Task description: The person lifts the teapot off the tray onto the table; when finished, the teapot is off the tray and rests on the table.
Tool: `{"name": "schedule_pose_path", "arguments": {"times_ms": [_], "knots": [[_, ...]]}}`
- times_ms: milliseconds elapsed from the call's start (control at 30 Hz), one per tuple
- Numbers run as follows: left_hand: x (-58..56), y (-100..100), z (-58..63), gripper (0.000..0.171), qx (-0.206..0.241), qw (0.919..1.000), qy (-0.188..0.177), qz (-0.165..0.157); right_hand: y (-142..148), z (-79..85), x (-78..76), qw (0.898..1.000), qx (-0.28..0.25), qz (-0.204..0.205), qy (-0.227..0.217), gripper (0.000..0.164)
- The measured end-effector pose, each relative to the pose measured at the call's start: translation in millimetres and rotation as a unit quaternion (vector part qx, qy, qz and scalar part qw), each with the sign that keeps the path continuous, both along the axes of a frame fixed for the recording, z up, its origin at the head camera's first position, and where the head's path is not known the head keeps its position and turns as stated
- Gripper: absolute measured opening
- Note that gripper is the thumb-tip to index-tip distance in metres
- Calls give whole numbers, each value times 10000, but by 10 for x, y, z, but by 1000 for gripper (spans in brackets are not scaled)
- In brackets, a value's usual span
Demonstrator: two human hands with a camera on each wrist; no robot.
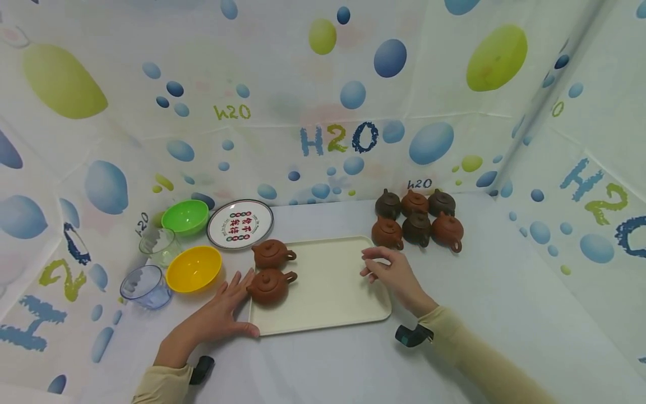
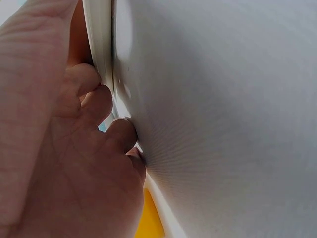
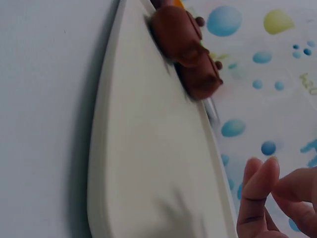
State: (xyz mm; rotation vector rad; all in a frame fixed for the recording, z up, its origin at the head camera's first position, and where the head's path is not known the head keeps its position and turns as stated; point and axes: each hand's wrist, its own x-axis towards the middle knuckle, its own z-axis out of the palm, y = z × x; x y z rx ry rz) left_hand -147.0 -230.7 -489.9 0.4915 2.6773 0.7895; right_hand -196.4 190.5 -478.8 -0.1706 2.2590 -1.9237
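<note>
Two reddish-brown clay teapots, a rear one [image 1: 270, 253] and a front one [image 1: 267, 287], stand on the left end of a cream tray [image 1: 328, 286]. Beside the tray's left edge lies my left hand [image 1: 219, 314], fingers spread and the thumb at the near corner. In the left wrist view, its fingertips rest low against the tabletop by the tray's side. Above the tray's right end hovers my right hand [image 1: 398, 276] with loosely bent fingers and nothing in them. The right wrist view shows the same fingers [image 3: 260, 188] beyond the tray edge.
Several brown and dark clay teapots [image 1: 416, 228] cluster at the back right, just past the tray. To the left are a green bowl [image 1: 185, 217], a yellow bowl [image 1: 194, 269], a clear glass bowl [image 1: 160, 247], a bluish glass bowl [image 1: 147, 287] and a white plate [image 1: 240, 224].
</note>
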Motion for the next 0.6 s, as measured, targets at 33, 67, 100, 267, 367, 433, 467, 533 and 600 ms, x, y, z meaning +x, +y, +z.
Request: {"name": "schedule_pose_path", "arguments": {"times_ms": [33, 67, 100, 267, 367, 433, 467, 533, 600], "knots": [[-3, -1, 1, 132, -2, 10000, -1, -3, -43, -4, 7, 9999, 27, 109, -15, 36], [-5, -2, 2, 132, -1, 10000, -3, -4, -86, -6, 16, 9998, 63, 212, -17, 36], [-5, -3, 5, 132, 0, 10000, -11, -5, -129, -5, 24, 9995, 94, 308, -22, 36], [2, 6, 3, 132, 36, 10000, -65, 3, -372, -6, 69, 9977, 152, 659, -59, 34], [3, 13, 10, 133, 29, 10000, -92, 17, -531, -26, 96, 9964, 70, 848, -59, 32], [4, 17, 17, 133, 27, 9999, -116, 24, -629, -50, 112, 9950, 42, 995, -29, 32], [4, 19, 21, 133, 20, 9999, -116, 24, -676, -66, 120, 9943, 10, 1064, -23, 32], [6, 21, 32, 134, 14, 9999, -122, 26, -772, -92, 137, 9926, -77, 1210, -9, 34], [6, 22, 43, 133, 13, 9999, -125, 28, -871, -115, 148, 9915, -97, 1300, -10, 36]]}}
